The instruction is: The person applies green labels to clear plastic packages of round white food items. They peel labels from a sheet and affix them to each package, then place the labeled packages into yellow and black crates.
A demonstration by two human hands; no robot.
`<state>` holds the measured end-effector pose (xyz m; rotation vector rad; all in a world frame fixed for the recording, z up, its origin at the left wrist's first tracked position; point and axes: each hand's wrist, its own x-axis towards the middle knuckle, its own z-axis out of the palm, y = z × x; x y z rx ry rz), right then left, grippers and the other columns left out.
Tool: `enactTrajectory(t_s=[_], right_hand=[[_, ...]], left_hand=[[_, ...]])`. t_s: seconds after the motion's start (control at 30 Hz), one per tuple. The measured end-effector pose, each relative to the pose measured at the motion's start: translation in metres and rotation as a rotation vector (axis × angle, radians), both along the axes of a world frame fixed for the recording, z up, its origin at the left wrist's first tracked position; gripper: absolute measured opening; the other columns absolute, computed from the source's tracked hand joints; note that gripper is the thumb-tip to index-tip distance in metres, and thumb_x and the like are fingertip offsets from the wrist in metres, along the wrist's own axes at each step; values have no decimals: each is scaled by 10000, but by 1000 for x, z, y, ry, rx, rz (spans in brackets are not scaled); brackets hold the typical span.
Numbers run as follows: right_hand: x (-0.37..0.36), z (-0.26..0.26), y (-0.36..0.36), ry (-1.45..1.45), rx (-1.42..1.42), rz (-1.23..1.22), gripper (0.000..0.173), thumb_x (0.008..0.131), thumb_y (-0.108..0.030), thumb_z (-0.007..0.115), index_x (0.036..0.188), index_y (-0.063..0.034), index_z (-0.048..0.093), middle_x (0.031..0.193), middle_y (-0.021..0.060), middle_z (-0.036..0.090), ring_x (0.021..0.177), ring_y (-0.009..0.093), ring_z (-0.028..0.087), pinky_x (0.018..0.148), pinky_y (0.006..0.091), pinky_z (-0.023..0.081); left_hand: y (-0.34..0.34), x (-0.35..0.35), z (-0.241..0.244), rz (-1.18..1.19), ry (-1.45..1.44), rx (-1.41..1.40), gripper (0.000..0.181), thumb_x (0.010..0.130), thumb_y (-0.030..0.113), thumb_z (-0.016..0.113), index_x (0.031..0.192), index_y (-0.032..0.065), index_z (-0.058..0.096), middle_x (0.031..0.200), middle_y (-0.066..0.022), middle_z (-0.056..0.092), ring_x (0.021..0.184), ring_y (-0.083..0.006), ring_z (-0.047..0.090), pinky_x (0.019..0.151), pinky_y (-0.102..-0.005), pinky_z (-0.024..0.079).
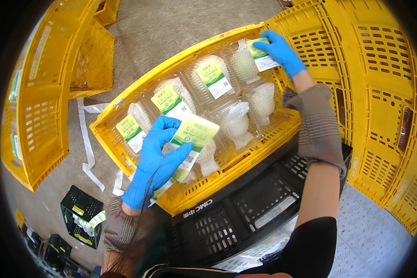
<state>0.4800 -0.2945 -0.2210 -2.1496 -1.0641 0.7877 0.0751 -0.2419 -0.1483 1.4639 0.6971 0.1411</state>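
Observation:
In my blue-gloved left hand (154, 158) is a stack of green-and-white printed labels (198, 133), pinched under the thumb. My right hand (281, 52), also gloved, grips a single label (265, 62) by its upper edge at the far right corner box. That label lies over a clear plastic box (244, 66) with pale produce in a white foam net; whether it touches the lid I cannot tell. Similar labels lie on other boxes, among them a middle one (213, 78) and a left one (130, 132). Boxes along the near side, such as this one (235, 121), show bare lids.
The boxes sit in a yellow plastic crate (184, 52) atop a black crate (239, 212). Yellow crates stand stacked at right (378, 83) and left (48, 93). White strapping (87, 146) trails on the floor near a small black crate (78, 201) holding label scraps.

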Motion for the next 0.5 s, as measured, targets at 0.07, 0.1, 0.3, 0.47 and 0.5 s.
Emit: enactTrajectory(t_s=[0.07, 0.1, 0.3, 0.47, 0.5], right_hand=[[2, -24, 4, -46, -83, 42, 353, 724, -219, 708, 970, -17, 554, 882, 139, 614, 785, 210, 600, 694, 318, 486], [1, -36, 5, -56, -111, 39, 386, 711, -227, 717, 986, -17, 546, 896, 150, 615, 805, 234, 603, 712, 332, 485], [-10, -33, -7, -670, -14, 156, 412, 737, -211, 698, 1056, -21, 520, 874, 128, 621, 848, 267, 585, 746, 360, 465], [-152, 69, -14, 597, -87, -25, 248, 832, -214, 624, 917, 20, 636, 822, 63, 619, 780, 126, 560, 704, 281, 461], [-186, 90, -28, 775, -85, -55, 237, 828, -197, 625, 909, 25, 642, 803, 65, 627, 723, 122, 565, 676, 258, 470]], left_hand=[[3, 1, 1, -21, -47, 52, 310, 745, 14, 586, 1055, 29, 587, 966, -59, 522, 912, -159, 539, 804, -270, 430], [4, 4, 7, 23, -37, -63, 314, 745, 7, 581, 1058, 34, 585, 1003, -64, 524, 931, -156, 539, 811, -269, 434], [0, 14, -11, 141, 54, -306, 177, 793, 34, 593, 968, 6, 595, 967, -63, 606, 888, -133, 585, 803, -246, 466], [-10, 28, -11, 499, 47, -159, 122, 744, 76, 694, 818, 18, 616, 733, -20, 615, 657, -49, 522, 592, -202, 429], [-13, 33, -9, 506, 14, -161, 126, 746, 82, 695, 817, 17, 614, 733, -19, 614, 654, -46, 520, 588, -202, 427]])
